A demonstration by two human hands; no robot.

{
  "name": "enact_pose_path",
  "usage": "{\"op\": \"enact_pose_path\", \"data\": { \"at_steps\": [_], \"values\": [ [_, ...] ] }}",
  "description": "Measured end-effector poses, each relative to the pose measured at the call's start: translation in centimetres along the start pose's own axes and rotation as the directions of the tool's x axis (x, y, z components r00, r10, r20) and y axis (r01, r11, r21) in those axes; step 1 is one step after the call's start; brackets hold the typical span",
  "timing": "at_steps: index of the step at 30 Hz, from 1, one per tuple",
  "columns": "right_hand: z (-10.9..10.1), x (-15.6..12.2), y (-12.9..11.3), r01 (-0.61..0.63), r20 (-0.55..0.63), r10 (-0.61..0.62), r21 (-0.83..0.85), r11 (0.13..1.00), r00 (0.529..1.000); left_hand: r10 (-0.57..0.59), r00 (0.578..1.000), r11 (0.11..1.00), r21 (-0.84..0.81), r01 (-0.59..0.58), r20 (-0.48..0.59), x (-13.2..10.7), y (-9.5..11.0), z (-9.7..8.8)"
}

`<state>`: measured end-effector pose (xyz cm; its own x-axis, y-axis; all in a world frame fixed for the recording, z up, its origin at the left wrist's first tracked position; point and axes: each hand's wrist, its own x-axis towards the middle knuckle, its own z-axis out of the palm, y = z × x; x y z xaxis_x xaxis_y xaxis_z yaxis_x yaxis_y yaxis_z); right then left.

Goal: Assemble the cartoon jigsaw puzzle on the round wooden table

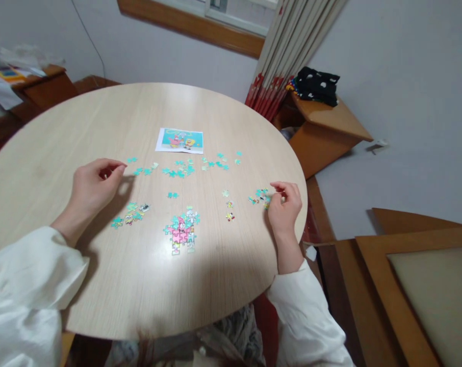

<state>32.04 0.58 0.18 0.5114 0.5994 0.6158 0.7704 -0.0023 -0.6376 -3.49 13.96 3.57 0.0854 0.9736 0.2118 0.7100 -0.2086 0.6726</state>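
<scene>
Several loose pieces mid-right are risking sliding off the surface, my right hand crowding them, fingers pinched together.

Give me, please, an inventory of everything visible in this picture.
table: one, pale wood, centre.
reference picture: one, teal, table's far middle.
joined section: one, pink and teal, near middle.
loose pieces: many, mostly teal, scattered mid-table.
left cluster: one, teal mixed, near left.
right cluster: one, teal mixed, near right edge.
curtain: one, cream, red hem, beyond table.
black cloth: one, white-dotted, on wooden stand.
chair: one, wood, beige seat, lower right.
left hand: one, white-sleeved, pinched over table.
right hand: one, white-sleeved, touching right cluster.
</scene>
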Motion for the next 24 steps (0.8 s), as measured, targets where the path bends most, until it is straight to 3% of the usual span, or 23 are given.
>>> {"op": "enact_pose_path", "data": {
  "at_steps": [7,10,16,21,24],
  "values": [
    [0.4,0.3,1.7,-0.071,0.133,0.075,-0.030,0.997,0.988,-0.112,0.983,0.993,0.011,0.115,-0.144,0.9,0.1,-0.3],
    [0.4,0.3,2.0,-0.095,0.106,0.101,-0.057,0.994,0.989,-0.181,0.944,0.982,0.001,0.189,-0.276,1.7,-1.0,-0.3],
    [0.0,0.4,2.1,-0.141,0.150,0.134,0.035,0.989,0.980,-0.204,0.908,0.977,-0.020,0.211,-0.366,3.0,-3.6,-0.5],
    [0.1,0.3,1.4,-0.094,0.122,0.074,0.160,0.983,0.990,-0.238,0.895,0.969,-0.033,0.244,-0.378,3.1,-3.8,-0.5],
    [0.6,-0.1,0.7,-0.006,0.223,-0.045,0.221,0.975,0.974,-0.242,0.886,0.969,-0.053,0.241,-0.396,3.3,-4.1,-0.5]
  ]
}}
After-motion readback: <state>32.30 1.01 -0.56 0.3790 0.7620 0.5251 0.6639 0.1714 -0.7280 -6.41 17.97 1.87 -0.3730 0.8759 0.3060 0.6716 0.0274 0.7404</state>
